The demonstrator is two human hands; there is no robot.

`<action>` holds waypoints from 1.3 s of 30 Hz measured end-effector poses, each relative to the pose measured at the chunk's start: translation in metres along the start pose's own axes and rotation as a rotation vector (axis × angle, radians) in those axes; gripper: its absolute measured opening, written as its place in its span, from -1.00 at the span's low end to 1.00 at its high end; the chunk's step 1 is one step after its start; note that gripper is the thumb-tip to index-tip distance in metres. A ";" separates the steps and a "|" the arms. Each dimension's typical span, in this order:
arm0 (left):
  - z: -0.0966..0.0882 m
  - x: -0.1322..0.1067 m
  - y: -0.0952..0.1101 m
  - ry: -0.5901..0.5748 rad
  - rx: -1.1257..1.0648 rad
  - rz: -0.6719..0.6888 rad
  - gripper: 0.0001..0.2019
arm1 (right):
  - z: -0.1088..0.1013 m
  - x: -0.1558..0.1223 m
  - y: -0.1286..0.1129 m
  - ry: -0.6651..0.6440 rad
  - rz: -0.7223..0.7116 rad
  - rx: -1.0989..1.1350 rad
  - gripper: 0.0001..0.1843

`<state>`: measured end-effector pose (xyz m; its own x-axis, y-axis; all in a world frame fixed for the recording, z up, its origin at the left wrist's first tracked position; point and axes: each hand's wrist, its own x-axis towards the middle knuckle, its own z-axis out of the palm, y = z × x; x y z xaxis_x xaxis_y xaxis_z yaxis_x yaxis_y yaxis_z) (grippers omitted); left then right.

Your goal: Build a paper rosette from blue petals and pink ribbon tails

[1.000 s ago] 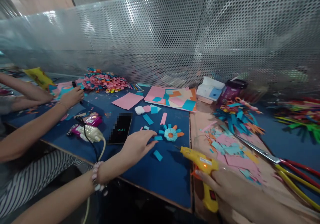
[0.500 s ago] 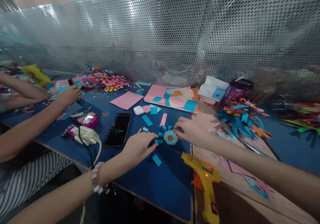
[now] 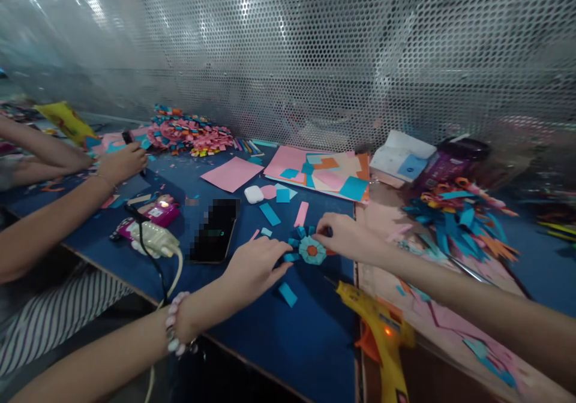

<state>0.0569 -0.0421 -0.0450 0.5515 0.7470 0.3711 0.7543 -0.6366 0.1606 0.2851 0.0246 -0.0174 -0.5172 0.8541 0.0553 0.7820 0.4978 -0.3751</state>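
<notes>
A small paper flower, teal with an orange centre and blue and orange petals, lies on the blue table top. My left hand lies flat just left of it, fingers stretched out, fingertips on a blue paper strip at the flower's edge. My right hand reaches in from the right, its fingers pinched on the flower's right-hand petals. A yellow glue gun with a lit red lamp lies on the table below my right arm, untouched.
A black phone, a white earbud case, loose blue and pink paper pieces and coloured sheets lie around. Another person's arms work at the left near a second glue gun. A perforated metal screen backs the table.
A second ago my right hand held the yellow glue gun; it has let go and reached to the flower's right side. My left hand has stayed beside the flower.
</notes>
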 end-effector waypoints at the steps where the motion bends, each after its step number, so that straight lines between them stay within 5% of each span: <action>1: 0.000 0.000 0.000 -0.005 -0.005 -0.004 -0.79 | 0.000 0.000 0.001 0.000 0.018 0.016 -0.81; 22: 0.000 0.001 0.002 -0.030 -0.027 -0.020 -0.80 | 0.006 -0.009 -0.013 0.038 0.063 -0.056 -0.77; 29: 0.000 0.001 0.002 -0.062 -0.021 -0.041 -0.80 | -0.003 -0.017 -0.022 0.149 -0.064 -0.233 -0.69; 34: 0.002 0.000 0.002 -0.052 -0.033 -0.037 -0.79 | -0.014 -0.030 -0.034 0.034 -0.309 -0.224 -0.76; 39: 0.002 0.001 0.002 -0.053 -0.048 -0.039 -0.82 | -0.013 -0.034 -0.034 -0.013 -0.359 -0.237 -0.75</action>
<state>0.0595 -0.0419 -0.0462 0.5410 0.7798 0.3150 0.7584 -0.6142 0.2181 0.2805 -0.0193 0.0055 -0.7740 0.6194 0.1311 0.6094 0.7850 -0.1114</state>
